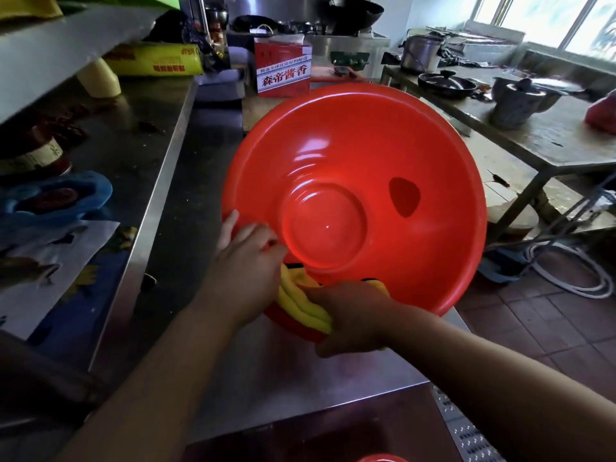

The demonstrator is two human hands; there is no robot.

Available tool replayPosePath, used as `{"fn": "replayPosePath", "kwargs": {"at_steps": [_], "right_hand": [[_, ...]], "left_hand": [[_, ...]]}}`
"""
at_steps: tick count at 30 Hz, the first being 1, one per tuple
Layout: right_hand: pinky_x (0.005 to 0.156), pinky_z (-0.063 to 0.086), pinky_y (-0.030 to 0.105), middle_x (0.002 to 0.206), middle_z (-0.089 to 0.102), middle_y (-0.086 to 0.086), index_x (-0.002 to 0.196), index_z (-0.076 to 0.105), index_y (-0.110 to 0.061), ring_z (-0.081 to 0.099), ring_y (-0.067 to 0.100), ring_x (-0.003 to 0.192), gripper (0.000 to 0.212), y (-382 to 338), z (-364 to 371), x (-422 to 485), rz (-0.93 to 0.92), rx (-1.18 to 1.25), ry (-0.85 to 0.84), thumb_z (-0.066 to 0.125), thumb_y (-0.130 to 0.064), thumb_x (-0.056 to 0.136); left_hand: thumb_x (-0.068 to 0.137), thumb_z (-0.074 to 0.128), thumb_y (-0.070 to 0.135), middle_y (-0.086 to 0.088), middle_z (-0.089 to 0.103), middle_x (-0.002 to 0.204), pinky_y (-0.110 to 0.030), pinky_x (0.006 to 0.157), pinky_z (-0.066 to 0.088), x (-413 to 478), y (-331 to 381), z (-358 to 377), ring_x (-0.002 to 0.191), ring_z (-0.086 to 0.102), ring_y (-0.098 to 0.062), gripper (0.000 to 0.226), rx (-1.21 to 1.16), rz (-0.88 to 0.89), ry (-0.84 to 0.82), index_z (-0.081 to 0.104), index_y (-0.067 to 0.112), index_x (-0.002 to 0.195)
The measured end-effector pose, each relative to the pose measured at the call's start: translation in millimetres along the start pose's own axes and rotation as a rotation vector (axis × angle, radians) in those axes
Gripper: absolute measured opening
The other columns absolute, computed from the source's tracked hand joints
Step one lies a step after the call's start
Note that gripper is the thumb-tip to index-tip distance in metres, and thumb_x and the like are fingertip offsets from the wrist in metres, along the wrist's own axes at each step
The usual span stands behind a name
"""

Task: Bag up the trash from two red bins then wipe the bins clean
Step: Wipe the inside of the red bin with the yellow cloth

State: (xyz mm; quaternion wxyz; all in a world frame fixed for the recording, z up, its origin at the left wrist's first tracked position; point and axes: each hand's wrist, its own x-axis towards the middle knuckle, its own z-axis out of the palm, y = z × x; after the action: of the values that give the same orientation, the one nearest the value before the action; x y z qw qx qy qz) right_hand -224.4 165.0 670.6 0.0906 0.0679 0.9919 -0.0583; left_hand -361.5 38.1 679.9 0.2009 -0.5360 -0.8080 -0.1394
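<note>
Two bare forearms reached in from the bottom edge, the left forearm (150, 378) and the right forearm (500, 371), over a steel worktop (293, 371). The left hand (245, 265) gripped the lower-left rim of the red bin (383, 155), its thumb laid along the outside of the rim and its fingers (263, 240) curled onto the inner wall. Just beside it, a bunched yellow cloth (300, 303) lay against the bin's lowest rim, between the two hands. The right hand (353, 316) held that cloth, with fingers closed together over its top and the thumb tucked below, pressing it onto the rim. The bin stood tilted up on its lower edge at the worktop's far side, its open inside facing the camera and its round base plain in the middle. Beyond its top rim stood a red and white box (283, 70) with printed characters. To the right, well apart, a second worktop (550, 138) carried a dark lidded pan (446, 83) and a grey pot (515, 101)
</note>
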Motion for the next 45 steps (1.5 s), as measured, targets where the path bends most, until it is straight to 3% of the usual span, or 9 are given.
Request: {"fn": "replayPosePath", "kwargs": {"at_steps": [4, 7, 15, 19, 22, 25, 30, 39, 45], "right_hand": [[0.077, 0.041, 0.029, 0.126, 0.059, 0.001, 0.144, 0.031, -0.036, 0.056, 0.025, 0.113, 0.087, 3.0, -6.2, -3.9, 0.032, 0.009, 0.008, 0.072, -0.054, 0.070], [0.079, 0.042, 0.029, 0.126, 0.059, 0.000, 0.144, 0.030, -0.037, 0.057, 0.024, 0.112, 0.087, 6.0, -4.3, -7.6, 0.034, -0.003, -0.017, 0.072, -0.052, 0.069], [0.091, 0.044, 0.030, 0.137, 0.052, 0.000, 0.148, 0.024, -0.037, 0.052, 0.022, 0.121, 0.089, 20.7, -3.7, -23.4, 0.025, -0.094, -0.031, 0.067, -0.051, 0.072], [0.095, 0.041, 0.032, 0.141, 0.050, -0.001, 0.148, 0.025, -0.037, 0.048, 0.022, 0.126, 0.084, 17.4, 2.0, -23.0, 0.020, -0.087, -0.016, 0.063, -0.057, 0.077], [0.096, 0.041, 0.032, 0.141, 0.049, -0.004, 0.148, 0.024, -0.039, 0.047, 0.021, 0.128, 0.083, 13.1, 7.7, -24.9, 0.031, -0.071, 0.003, 0.061, -0.062, 0.077], [0.093, 0.044, 0.035, 0.136, 0.051, -0.005, 0.147, 0.025, -0.040, 0.051, 0.021, 0.123, 0.083, 10.6, 14.5, -28.7, 0.045, -0.057, 0.030, 0.059, -0.067, 0.077], [0.094, 0.041, 0.031, 0.142, 0.045, -0.011, 0.147, 0.018, -0.043, 0.052, 0.020, 0.122, 0.086, 25.2, 11.2, -44.4, 0.098, -0.152, 0.021, 0.060, -0.065, 0.075], [0.091, 0.039, 0.034, 0.132, 0.052, -0.005, 0.145, 0.026, -0.039, 0.053, 0.024, 0.116, 0.079, 18.4, 10.0, -46.6, 0.138, -0.220, 0.037, 0.055, -0.067, 0.077], [0.087, 0.041, 0.030, 0.121, 0.057, -0.009, 0.137, 0.040, -0.041, 0.056, 0.018, 0.112, 0.067, 22.4, 3.7, -48.7, 0.131, -0.135, 0.029, 0.050, -0.073, 0.078]], "left_hand": [[0.085, 0.036, 0.042, 0.005, 0.069, 0.081, -0.040, 0.114, -0.005, -7.6, -3.6, -5.9, 0.096, 0.064, -0.017, 0.043, 0.019, 0.068, -0.112, 0.073, 0.021, 0.087], [0.082, 0.036, 0.060, 0.001, 0.071, 0.087, -0.038, 0.113, -0.003, -10.6, -3.5, -11.4, 0.100, 0.064, -0.020, 0.057, 0.017, 0.107, -0.142, 0.072, 0.020, 0.103], [0.076, 0.034, 0.075, 0.004, 0.068, 0.094, -0.042, 0.115, -0.002, -17.2, -9.5, -10.9, 0.106, 0.060, -0.019, 0.066, 0.036, 0.119, -0.180, 0.071, 0.026, 0.100], [0.059, 0.042, 0.083, 0.003, 0.065, 0.098, -0.048, 0.115, -0.003, -20.0, -9.3, -10.9, 0.111, 0.057, -0.021, 0.078, 0.058, 0.159, -0.239, 0.065, 0.027, 0.108], [0.046, 0.061, 0.074, 0.004, 0.063, 0.088, -0.052, 0.115, -0.001, -24.7, -10.0, -5.3, 0.097, 0.060, -0.021, 0.082, 0.121, 0.230, -0.250, 0.056, 0.024, 0.111], [0.045, 0.078, 0.043, 0.005, 0.060, 0.075, -0.053, 0.115, 0.004, -24.8, -12.7, -1.8, 0.083, 0.061, -0.023, 0.070, 0.111, 0.267, -0.184, 0.053, 0.018, 0.105], [0.047, 0.073, 0.023, 0.006, 0.056, 0.068, -0.053, 0.114, 0.007, -23.0, -12.4, -3.4, 0.078, 0.061, -0.023, 0.034, 0.112, 0.295, -0.139, 0.065, 0.022, 0.080], [0.059, 0.057, 0.011, -0.004, 0.055, 0.068, -0.059, 0.110, 0.023, -28.0, 7.3, 12.3, 0.070, 0.057, -0.029, 0.017, 0.213, 0.301, -0.086, 0.065, 0.012, 0.074], [0.070, 0.042, 0.017, -0.002, 0.058, 0.068, -0.046, 0.097, 0.036, -19.5, 8.5, 17.1, 0.068, 0.058, -0.027, 0.022, 0.195, 0.354, -0.047, 0.063, 0.016, 0.075]]}}
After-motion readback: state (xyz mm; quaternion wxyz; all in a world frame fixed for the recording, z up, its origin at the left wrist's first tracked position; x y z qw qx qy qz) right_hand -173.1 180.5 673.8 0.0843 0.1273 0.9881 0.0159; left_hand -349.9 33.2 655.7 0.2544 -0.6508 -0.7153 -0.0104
